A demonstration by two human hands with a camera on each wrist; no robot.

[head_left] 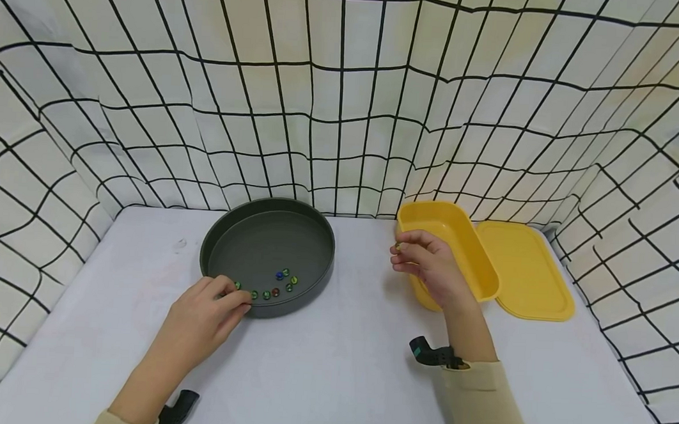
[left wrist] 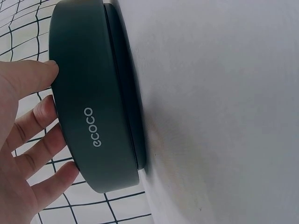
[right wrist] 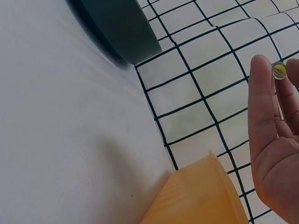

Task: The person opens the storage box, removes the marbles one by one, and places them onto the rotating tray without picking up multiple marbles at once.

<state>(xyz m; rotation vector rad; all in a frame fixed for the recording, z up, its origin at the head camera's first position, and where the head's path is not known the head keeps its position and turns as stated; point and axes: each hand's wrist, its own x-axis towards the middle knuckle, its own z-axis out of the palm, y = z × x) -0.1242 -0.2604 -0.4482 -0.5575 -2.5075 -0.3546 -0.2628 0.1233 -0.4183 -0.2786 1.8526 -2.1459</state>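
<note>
My left hand [head_left: 204, 314] holds the near-left rim of a dark round pan [head_left: 266, 237]. In the left wrist view its thumb [left wrist: 49, 71] lies against the outside of the rim, while the other fingertips go out of sight behind it. Several small glass marbles [head_left: 266, 294], mostly green with one blue and one reddish-brown, lie along the near part of the pan's floor. Up in the air beside a yellow tub [head_left: 450, 234], my right hand [head_left: 431, 268] pinches a clear marble [right wrist: 279, 70] with a yellow-green swirl between its fingertips.
Right of the tub, partly behind it, a flat yellow lid [head_left: 535, 273] lies on the white table [head_left: 331, 365]. White sheets with black netting [head_left: 340, 97] rise at the back and both sides. Each wrist carries a black camera mount [head_left: 432, 352].
</note>
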